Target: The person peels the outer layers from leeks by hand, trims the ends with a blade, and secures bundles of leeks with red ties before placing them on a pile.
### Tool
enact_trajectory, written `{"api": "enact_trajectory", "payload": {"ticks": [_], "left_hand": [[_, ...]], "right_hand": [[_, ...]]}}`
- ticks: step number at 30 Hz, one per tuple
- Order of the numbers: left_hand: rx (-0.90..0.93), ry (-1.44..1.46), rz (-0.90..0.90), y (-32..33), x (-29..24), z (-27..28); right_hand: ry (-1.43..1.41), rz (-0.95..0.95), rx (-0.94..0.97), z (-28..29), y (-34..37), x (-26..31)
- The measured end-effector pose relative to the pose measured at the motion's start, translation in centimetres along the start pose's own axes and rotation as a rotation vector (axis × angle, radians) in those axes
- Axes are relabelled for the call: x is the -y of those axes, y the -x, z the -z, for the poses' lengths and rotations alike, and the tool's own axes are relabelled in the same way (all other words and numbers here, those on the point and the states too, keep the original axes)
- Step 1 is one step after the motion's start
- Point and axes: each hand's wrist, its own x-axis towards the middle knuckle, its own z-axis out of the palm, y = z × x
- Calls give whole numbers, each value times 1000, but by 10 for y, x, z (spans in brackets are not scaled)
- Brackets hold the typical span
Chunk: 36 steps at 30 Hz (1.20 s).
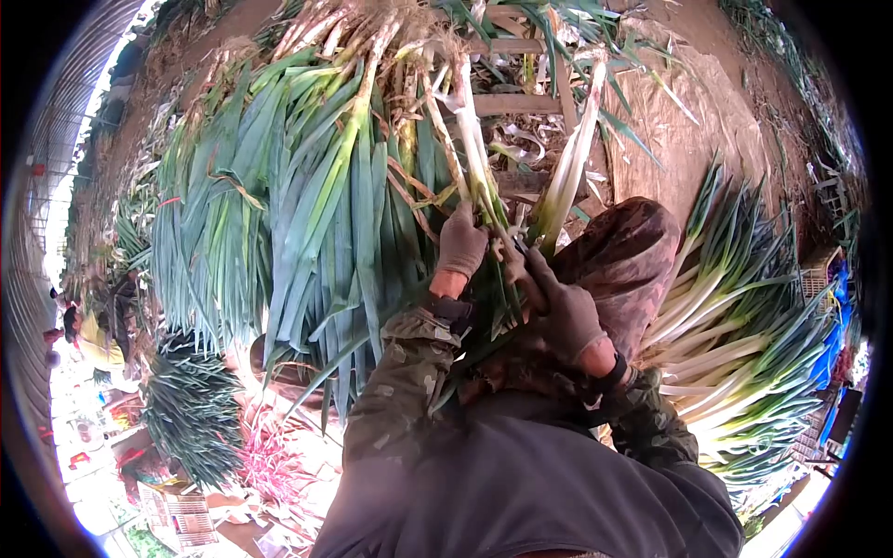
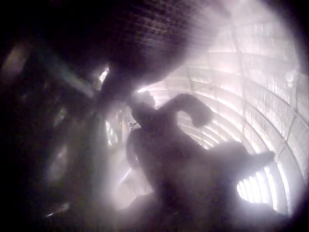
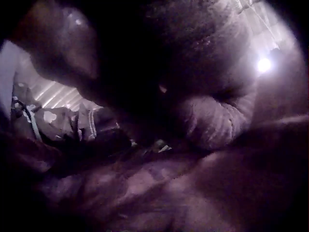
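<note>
In the head view my gloved left hand (image 1: pixel 462 244) grips a leek (image 1: pixel 473 139) at the base of its leaves, its white shank and roots pointing away from me. My gloved right hand (image 1: pixel 569 321) is close beside it over my lap, its fingers on the brownish outer leaves (image 1: pixel 510 260) of that leek. A small dark tip shows by the index finger; I cannot tell what it is. Another white leek (image 1: pixel 579 139) lies just right of the held one. The left wrist view is mostly dark silhouette. Curled glove fingers (image 3: pixel 212 121) show dimly in the right wrist view.
A large heap of untrimmed leeks (image 1: pixel 316 195) lies on the left, roots away from me. Pale-stemmed leeks (image 1: pixel 726 325) are piled at the right, past my knee (image 1: pixel 623 251). Wooden slats (image 1: pixel 516 104) and peelings lie ahead, beside a brown sheet (image 1: pixel 688 112).
</note>
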Motion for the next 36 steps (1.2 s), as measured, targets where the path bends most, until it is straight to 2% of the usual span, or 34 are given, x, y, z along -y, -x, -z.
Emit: {"api": "enact_trajectory", "payload": {"ticks": [2,6,11,14,21,24,27,30,33,36], "left_hand": [[15,162,2,1,7,-3],[37,119,41,2,-9,7],[104,303,80,-2,10,4],[122,433,145,0,-2,13],[116,556,224,5,-12,21],[201,599,275,6,-14,26],[220,589,273,6,-12,28],[221,713,307,8,-17,33],[236,752,364,9,-19,36],[234,860,308,11,-5,28]], "right_hand": [[66,0,-30,-5,-25,-4],[113,14,-57,-3,-72,-7],[70,3,-116,-11,-123,-7],[123,-45,-58,-8,-144,-5],[100,-74,-120,-5,-195,-8],[143,-29,-112,0,-210,-6],[151,-50,-76,-5,-227,-10],[158,-25,-137,-6,-242,-17],[161,66,-91,-12,-249,-27],[95,-40,-34,-1,-232,-22]]}}
